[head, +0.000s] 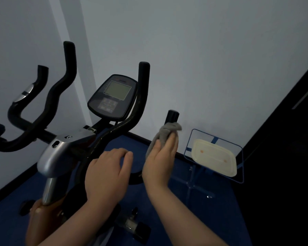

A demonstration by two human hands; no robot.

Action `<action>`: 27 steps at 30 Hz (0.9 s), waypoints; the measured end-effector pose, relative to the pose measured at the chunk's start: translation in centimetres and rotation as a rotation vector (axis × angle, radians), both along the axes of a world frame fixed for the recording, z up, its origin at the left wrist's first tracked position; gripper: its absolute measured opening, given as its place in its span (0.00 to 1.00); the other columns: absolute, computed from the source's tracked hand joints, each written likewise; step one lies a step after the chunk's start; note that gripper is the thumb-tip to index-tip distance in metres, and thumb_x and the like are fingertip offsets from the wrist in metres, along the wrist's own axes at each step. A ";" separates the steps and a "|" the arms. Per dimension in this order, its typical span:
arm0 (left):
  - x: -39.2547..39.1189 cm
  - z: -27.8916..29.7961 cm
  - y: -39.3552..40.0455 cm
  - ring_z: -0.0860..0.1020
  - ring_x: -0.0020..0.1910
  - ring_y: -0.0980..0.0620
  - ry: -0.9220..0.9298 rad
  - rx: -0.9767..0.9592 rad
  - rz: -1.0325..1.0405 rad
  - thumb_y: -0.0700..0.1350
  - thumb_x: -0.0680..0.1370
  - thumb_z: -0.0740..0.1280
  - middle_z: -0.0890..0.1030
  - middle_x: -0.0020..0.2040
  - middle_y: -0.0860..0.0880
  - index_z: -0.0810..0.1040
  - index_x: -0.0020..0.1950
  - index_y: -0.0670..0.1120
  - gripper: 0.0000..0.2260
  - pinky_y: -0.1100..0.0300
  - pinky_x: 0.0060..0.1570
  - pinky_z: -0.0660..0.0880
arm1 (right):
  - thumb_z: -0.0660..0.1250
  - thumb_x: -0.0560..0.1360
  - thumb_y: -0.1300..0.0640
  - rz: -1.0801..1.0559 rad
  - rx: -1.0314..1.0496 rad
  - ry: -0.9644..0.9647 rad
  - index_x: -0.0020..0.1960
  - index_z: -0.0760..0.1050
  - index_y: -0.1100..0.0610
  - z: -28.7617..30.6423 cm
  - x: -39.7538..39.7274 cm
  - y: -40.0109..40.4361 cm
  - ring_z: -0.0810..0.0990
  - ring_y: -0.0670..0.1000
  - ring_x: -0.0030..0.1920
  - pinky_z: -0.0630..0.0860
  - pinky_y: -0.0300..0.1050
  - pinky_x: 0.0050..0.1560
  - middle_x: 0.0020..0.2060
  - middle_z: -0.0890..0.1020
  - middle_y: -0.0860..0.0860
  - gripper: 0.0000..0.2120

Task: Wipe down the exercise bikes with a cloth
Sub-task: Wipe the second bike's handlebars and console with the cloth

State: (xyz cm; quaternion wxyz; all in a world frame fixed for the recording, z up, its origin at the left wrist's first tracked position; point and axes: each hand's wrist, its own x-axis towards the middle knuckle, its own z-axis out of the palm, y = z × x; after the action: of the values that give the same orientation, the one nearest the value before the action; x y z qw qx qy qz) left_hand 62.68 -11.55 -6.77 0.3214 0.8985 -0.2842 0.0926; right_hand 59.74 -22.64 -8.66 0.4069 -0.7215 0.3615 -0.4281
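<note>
A black exercise bike with a silver-grey stem cover [55, 157] fills the left and middle, and its console [114, 96] has a dull screen. My right hand [160, 160] holds a grey cloth [164, 134] wrapped around the right handlebar, just below its black end grip [172, 116]. My left hand [108, 173] rests on the lower bend of the same handlebar tube, fingers curled over it. The tall inner handlebar [143, 80] rises beside the console.
A blue wire stand [190, 181] holding a cream tray [214, 157] is close to the right of the cloth. Pale walls meet a blue floor [212, 219]. A dark panel [283, 157] fills the right side. A pedal [137, 226] sits low in the middle.
</note>
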 end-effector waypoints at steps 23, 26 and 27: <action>-1.9 -3.2 6.2 0.74 0.58 0.53 -0.258 -0.183 0.365 0.46 0.79 0.59 0.78 0.58 0.53 0.77 0.55 0.50 0.09 0.63 0.59 0.59 | 0.53 0.79 0.41 0.798 -1.276 0.752 0.47 0.77 0.56 2.3 -4.6 -3.4 0.77 0.53 0.49 0.64 0.52 0.70 0.41 0.78 0.50 0.22; -1.8 -3.3 6.1 0.75 0.58 0.54 -0.205 -0.219 0.412 0.47 0.79 0.59 0.78 0.59 0.54 0.76 0.56 0.50 0.09 0.71 0.63 0.55 | 0.54 0.78 0.43 0.674 -1.313 0.796 0.36 0.75 0.57 2.0 -3.6 -1.0 0.76 0.54 0.35 0.76 0.49 0.51 0.29 0.76 0.52 0.22; -1.8 -3.3 6.0 0.75 0.58 0.55 -0.194 -0.238 0.429 0.47 0.79 0.59 0.78 0.59 0.54 0.76 0.56 0.50 0.09 0.73 0.64 0.53 | 0.56 0.77 0.44 0.646 -1.304 0.807 0.34 0.74 0.56 1.9 -3.2 -0.3 0.76 0.53 0.31 0.76 0.47 0.43 0.26 0.76 0.51 0.22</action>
State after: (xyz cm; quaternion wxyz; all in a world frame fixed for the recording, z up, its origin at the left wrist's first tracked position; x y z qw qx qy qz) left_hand 60.92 -5.51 -10.06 0.3690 0.8811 -0.1038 0.2770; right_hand 56.56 -22.96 -6.72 -0.1508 -0.9788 -0.0658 -0.1221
